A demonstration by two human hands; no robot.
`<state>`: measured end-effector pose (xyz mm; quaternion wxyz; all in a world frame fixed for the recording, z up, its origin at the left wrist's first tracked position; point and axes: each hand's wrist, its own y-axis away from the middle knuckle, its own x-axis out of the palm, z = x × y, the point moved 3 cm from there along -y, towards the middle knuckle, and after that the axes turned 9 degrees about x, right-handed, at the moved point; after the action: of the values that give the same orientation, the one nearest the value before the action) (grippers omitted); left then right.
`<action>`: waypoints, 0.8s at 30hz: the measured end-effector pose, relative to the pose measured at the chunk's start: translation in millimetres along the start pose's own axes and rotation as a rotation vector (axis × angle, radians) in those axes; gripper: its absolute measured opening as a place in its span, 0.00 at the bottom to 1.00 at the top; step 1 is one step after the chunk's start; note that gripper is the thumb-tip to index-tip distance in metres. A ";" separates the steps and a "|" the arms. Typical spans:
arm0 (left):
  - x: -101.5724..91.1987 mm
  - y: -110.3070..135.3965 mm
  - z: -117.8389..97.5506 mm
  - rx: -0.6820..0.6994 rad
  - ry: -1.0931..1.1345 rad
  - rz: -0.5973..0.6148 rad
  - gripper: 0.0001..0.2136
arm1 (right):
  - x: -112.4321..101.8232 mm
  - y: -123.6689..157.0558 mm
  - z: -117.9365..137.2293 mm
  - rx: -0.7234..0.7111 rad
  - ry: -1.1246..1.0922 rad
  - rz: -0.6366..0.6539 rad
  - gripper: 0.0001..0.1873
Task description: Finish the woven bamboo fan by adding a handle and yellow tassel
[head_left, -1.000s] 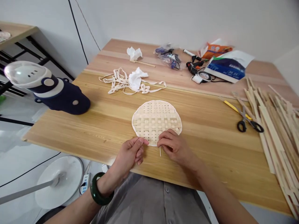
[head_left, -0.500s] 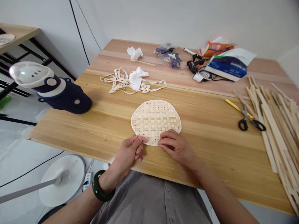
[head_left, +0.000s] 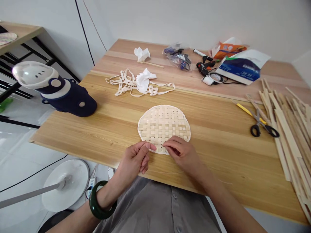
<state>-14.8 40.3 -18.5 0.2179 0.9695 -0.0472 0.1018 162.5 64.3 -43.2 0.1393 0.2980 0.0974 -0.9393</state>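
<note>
Bamboo strip, woven flat into a round mat [head_left: 164,124], is found lying on the wooden worktop [head_left: 218,155], close to its near edge and directly before the person. The near rim of the mat is pinched between thumb and forefinger of the left hand [head_left: 134,160]. The grip of the right hand [head_left: 181,152] is closed together on the same rim just beside it. Whether anything finer is held there cannot be told. The mat is judged to be kept flat and steadied from both sides so that one short stretch of rim is presented between the hands.

Bare worktop is noted left, right and beyond the mat. Little room remains between the mat and the near edge. A tangle of white tape [head_left: 126,84] lies farther off. Scissors [head_left: 263,127] and a stack of loose bamboo strips [head_left: 291,129] lie well apart on the right.
</note>
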 end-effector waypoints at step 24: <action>-18.0 -14.9 2.4 -0.069 0.042 -0.054 0.16 | -16.1 7.7 11.2 0.184 -0.406 -0.180 0.10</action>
<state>-29.9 53.5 -30.7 0.2547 0.9600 -0.0198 0.1147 171.6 57.4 -25.5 0.0441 0.1046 0.0076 -0.9935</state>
